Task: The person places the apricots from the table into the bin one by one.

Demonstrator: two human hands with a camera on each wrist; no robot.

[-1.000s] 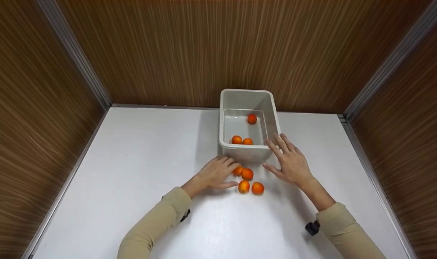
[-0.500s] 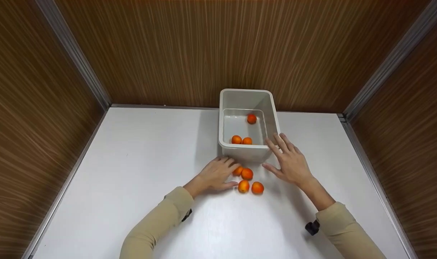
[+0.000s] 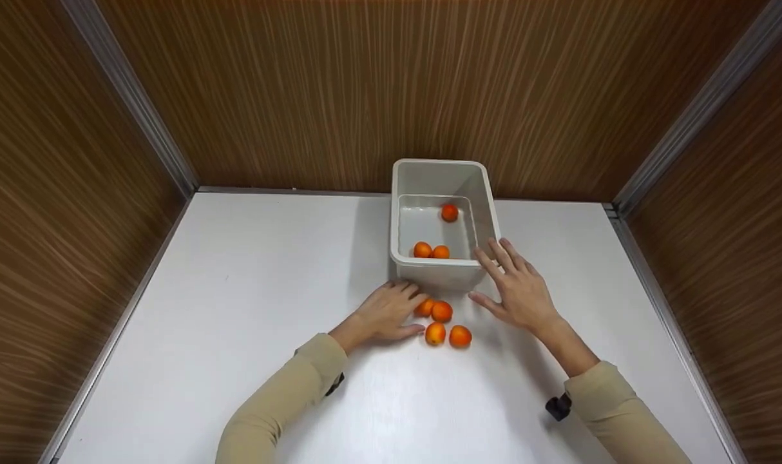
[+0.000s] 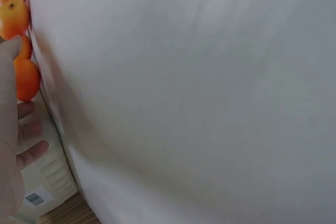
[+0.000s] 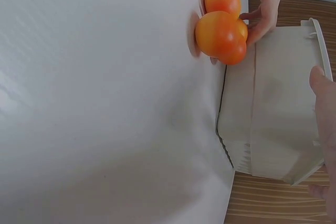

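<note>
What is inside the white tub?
Three oranges lie in the tub: one toward the far end, two touching side by side against the near wall. That wall hides the strip of floor just behind it, so anything lying there cannot be seen.

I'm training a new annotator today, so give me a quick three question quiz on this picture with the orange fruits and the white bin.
1. Count: how many orange fruits lie inside the white bin, and how many on the table outside it?
2. True or false: the right hand holds a fruit above the bin.
3. Multiple choice: the left hand is A) inside the bin, B) on the table beside the loose fruits, fingertips at the nearest one, C) raised off the table.

Key: 1. Three inside, four outside. 2. False; it holds nothing, its spread fingers lie against the bin's near right corner. 3. B.
</note>
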